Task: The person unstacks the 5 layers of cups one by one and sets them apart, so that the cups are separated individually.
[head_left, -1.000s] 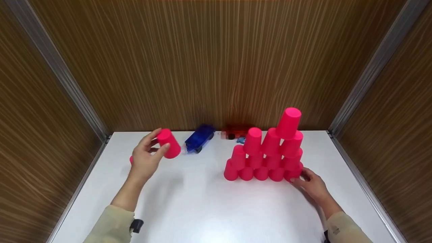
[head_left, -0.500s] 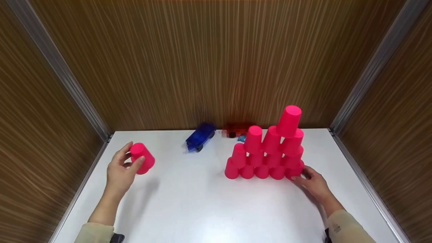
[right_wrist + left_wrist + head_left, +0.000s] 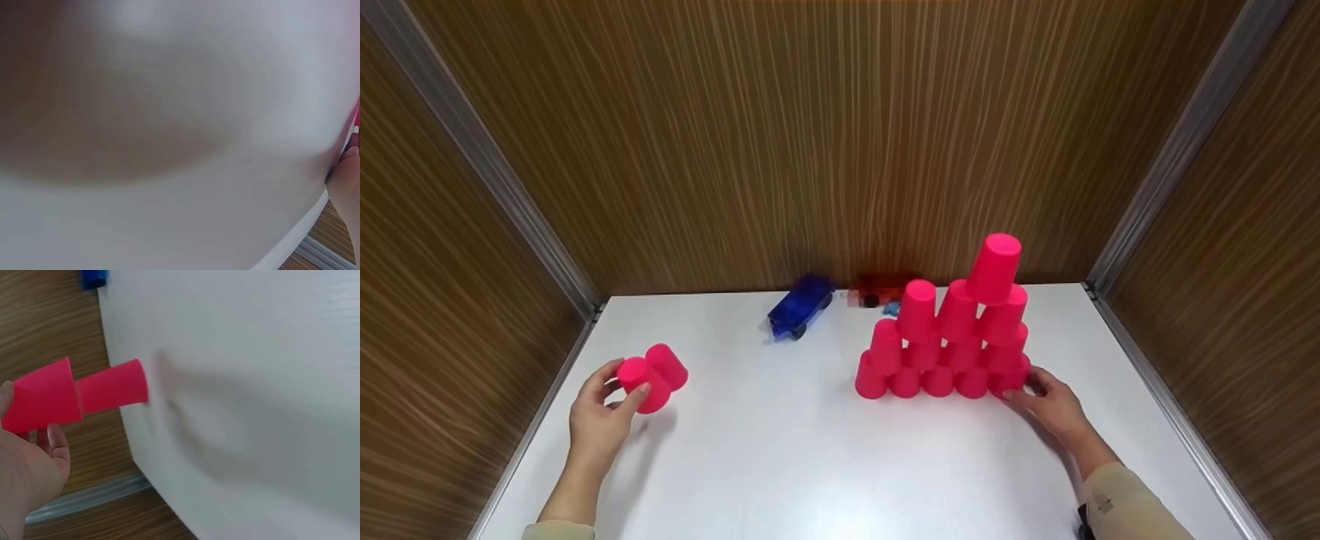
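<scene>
At the left of the head view, my left hand (image 3: 598, 420) grips an upside-down pink plastic cup (image 3: 650, 388) between thumb and fingers, above the table. Just behind it is a second pink cup (image 3: 669, 367), partly hidden. In the left wrist view the rim of the held cup (image 3: 42, 396) is at the top of the standing cup (image 3: 113, 386); whether they touch I cannot tell. To the right rises a pyramid of upside-down pink cups (image 3: 937, 352) with one cup (image 3: 994, 268) at its top right. My right hand (image 3: 1057, 409) holds its bottom right cup (image 3: 1006, 384), thumb in front.
A blue toy car (image 3: 801, 306) stands near the back wall (image 3: 840, 150). Behind the pyramid lie a red toy vehicle (image 3: 877, 291) and a small light-blue item (image 3: 891, 308). Wood-grain panels enclose the white table (image 3: 780, 450) at the back and both sides.
My left hand has carried its cup left, down and nearer to me, to just in front of the other cup. My right hand has stayed at the pyramid.
</scene>
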Motion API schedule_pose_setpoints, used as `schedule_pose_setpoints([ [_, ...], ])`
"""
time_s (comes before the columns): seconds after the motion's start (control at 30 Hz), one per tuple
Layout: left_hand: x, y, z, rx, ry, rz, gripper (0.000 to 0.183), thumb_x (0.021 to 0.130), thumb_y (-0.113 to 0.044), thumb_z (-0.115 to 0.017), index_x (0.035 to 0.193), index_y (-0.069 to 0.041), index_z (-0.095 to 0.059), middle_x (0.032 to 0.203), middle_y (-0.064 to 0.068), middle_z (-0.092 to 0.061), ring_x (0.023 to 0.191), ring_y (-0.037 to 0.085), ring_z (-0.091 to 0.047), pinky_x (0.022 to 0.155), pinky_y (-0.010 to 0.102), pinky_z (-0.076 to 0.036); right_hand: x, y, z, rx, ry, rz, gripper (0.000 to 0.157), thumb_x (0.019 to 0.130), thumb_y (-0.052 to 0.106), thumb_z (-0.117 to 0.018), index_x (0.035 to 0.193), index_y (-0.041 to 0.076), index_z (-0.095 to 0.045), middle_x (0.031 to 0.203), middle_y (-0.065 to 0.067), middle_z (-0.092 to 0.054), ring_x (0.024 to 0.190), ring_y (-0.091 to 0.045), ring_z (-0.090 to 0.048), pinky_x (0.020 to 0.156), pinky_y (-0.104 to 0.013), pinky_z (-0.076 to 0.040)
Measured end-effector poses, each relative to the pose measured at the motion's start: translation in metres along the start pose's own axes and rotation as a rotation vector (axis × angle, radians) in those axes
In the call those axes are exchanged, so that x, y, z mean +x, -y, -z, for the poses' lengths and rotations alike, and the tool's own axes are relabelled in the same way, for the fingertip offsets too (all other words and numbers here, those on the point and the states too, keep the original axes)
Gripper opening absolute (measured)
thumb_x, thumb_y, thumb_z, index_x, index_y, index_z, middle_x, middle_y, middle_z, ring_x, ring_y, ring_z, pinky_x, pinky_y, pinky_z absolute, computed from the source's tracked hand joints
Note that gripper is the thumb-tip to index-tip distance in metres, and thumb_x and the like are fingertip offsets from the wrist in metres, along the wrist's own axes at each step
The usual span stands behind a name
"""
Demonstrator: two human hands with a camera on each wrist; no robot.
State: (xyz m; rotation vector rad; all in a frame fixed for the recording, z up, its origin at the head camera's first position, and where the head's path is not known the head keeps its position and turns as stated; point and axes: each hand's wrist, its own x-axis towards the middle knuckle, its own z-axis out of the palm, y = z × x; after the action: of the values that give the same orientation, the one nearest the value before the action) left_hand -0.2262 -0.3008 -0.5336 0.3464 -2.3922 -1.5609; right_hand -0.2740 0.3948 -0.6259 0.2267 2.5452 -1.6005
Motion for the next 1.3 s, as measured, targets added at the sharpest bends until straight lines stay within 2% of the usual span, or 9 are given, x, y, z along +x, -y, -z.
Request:
schedule_pose_setpoints([
  [0.23, 0.003, 0.031, -0.001, -0.001, 0.027, 0.089, 0.073, 0.102, -0.021, -0.075, 0.163, -0.012, -0.036, 0.159, 0.017, -0.044, 0.144, 0.036, -0.042, 0.082, 0.005, -0.046, 0.0, -0.002, -0.001, 0.004, -0.002, 0.004, 0.087, 0.095, 0.044, -0.08, 0.164, 0.012, -0.038, 0.163, -0.02, -0.038, 0.15, -0.045, -0.033, 0.113, -0.053, -0.048],
  [0.4, 0.009, 0.044, -0.004, -0.02, 0.021, 0.124, 0.073, 0.102, -0.017, -0.073, 0.163, -0.01, -0.034, 0.16, 0.019, -0.041, 0.146, 0.039, -0.04, 0.08, 0.006, -0.049, 0.0, -0.004, 0.0, 0.012, -0.001, 0.005, 0.087, 0.095, 0.044, -0.081, 0.163, 0.013, -0.038, 0.162, -0.018, -0.039, 0.15, -0.044, -0.033, 0.112, -0.052, -0.048],
  [0.53, 0.014, 0.048, -0.006, -0.011, 0.041, 0.131, 0.075, 0.103, -0.016, -0.071, 0.166, -0.01, -0.031, 0.162, 0.02, -0.039, 0.146, 0.041, -0.04, 0.086, 0.011, -0.053, 0.0, -0.004, 0.001, 0.002, -0.002, -0.001, 0.088, 0.095, 0.045, -0.08, 0.164, 0.013, -0.037, 0.163, -0.019, -0.038, 0.15, -0.045, -0.033, 0.113, -0.053, -0.047],
  [0.63, 0.017, 0.049, -0.007, 0.01, 0.062, 0.133, 0.075, 0.104, -0.015, -0.069, 0.167, -0.009, -0.028, 0.163, 0.021, -0.038, 0.147, 0.042, -0.039, 0.101, 0.029, -0.054, 0.0, -0.003, 0.001, 0.008, -0.002, -0.009, 0.088, 0.095, 0.046, -0.08, 0.164, 0.013, -0.038, 0.163, -0.019, -0.038, 0.151, -0.045, -0.032, 0.115, -0.055, -0.046],
  [0.7, 0.018, 0.05, -0.008, 0.017, 0.071, 0.141, 0.075, 0.105, -0.015, -0.069, 0.167, -0.008, -0.028, 0.164, 0.022, -0.037, 0.148, 0.043, -0.038, 0.107, 0.042, -0.051, -0.001, -0.002, 0.001, 0.014, 0.001, -0.008, 0.088, 0.095, 0.046, -0.08, 0.164, 0.013, -0.038, 0.163, -0.018, -0.038, 0.151, -0.044, -0.033, 0.116, -0.055, -0.045],
  [0.77, 0.02, 0.052, -0.009, 0.017, 0.072, 0.142, 0.073, 0.104, -0.014, -0.069, 0.166, -0.007, -0.03, 0.163, 0.022, -0.038, 0.147, 0.043, -0.039, 0.105, 0.039, -0.053, -0.001, -0.001, 0.0, 0.017, -0.003, 0.003, 0.086, 0.095, 0.044, -0.08, 0.163, 0.012, -0.039, 0.163, -0.019, -0.04, 0.15, -0.044, -0.034, 0.115, -0.053, -0.046],
  [0.93, 0.023, 0.057, -0.009, 0.021, 0.071, 0.148, 0.072, 0.104, -0.012, -0.069, 0.165, -0.005, -0.031, 0.162, 0.022, -0.04, 0.146, 0.042, -0.04, 0.098, 0.022, -0.053, -0.002, -0.001, -0.001, 0.006, -0.01, 0.025, 0.082, 0.097, 0.042, -0.079, 0.162, 0.011, -0.04, 0.161, -0.019, -0.042, 0.149, -0.044, -0.037, 0.111, -0.046, -0.05],
  [1.13, 0.025, 0.057, -0.01, 0.009, 0.09, 0.158, 0.073, 0.104, -0.012, -0.068, 0.166, -0.005, -0.03, 0.163, 0.023, -0.038, 0.148, 0.043, -0.038, 0.11, 0.048, -0.045, -0.002, -0.001, 0.0, 0.02, -0.005, 0.003, 0.086, 0.094, 0.044, -0.082, 0.163, 0.014, -0.04, 0.161, -0.017, -0.041, 0.149, -0.043, -0.036, 0.11, -0.045, -0.052],
  [1.3, 0.026, 0.059, -0.012, 0.009, 0.097, 0.162, 0.073, 0.105, -0.012, -0.068, 0.166, -0.006, -0.03, 0.164, 0.022, -0.037, 0.149, 0.042, -0.038, 0.112, 0.05, -0.044, -0.003, 0.0, 0.0, 0.013, 0.0, 0.01, 0.086, 0.094, 0.044, -0.081, 0.163, 0.014, -0.04, 0.161, -0.017, -0.041, 0.149, -0.043, -0.036, 0.112, -0.048, -0.05],
])
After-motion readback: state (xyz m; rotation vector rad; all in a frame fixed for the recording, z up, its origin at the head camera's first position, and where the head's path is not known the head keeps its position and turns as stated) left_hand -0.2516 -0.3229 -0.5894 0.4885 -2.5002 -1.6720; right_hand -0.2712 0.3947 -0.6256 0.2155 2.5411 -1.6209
